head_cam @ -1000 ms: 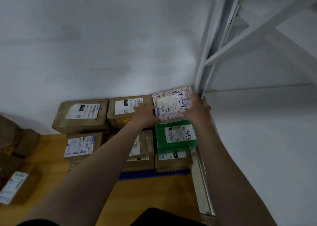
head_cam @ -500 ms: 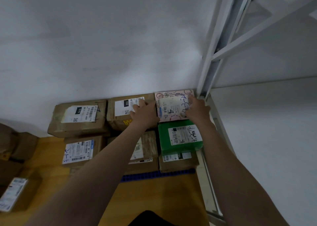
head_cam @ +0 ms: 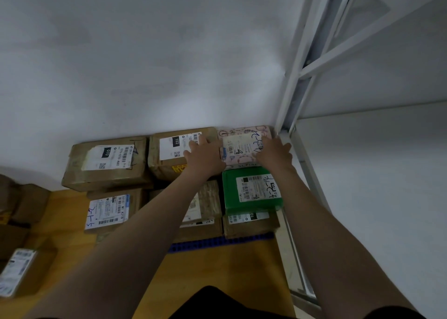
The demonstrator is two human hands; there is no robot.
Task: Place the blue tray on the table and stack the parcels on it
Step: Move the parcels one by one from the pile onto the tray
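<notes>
Grips flat, fingers straight, holding nothing: left hand point(head_cam: 205, 157) on brown parcel point(head_cam: 167, 156), right hand point(head_cam: 274, 153) on patterned parcel point(head_cam: 243, 144), back row of stack over blue tray point(head_cam: 222, 242) on worktop point(head_cam: 217, 270). Best nudged flush against wall point(head_cam: 145, 76) and neighbour, without shifting green parcel point(head_cam: 251, 190) just beside.

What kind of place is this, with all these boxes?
Probably a parcel storage or sorting room: taped brown parcels with barcode shipping labels sit stacked on a blue tray, beside a white metal shelving rack.

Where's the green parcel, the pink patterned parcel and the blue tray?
Green plastic parcel point(head_cam: 230, 193), head view: green top.
Pink patterned parcel point(head_cam: 242, 145), head view: white label.
Blue plastic tray point(head_cam: 217, 242), head view: front rim.
</notes>
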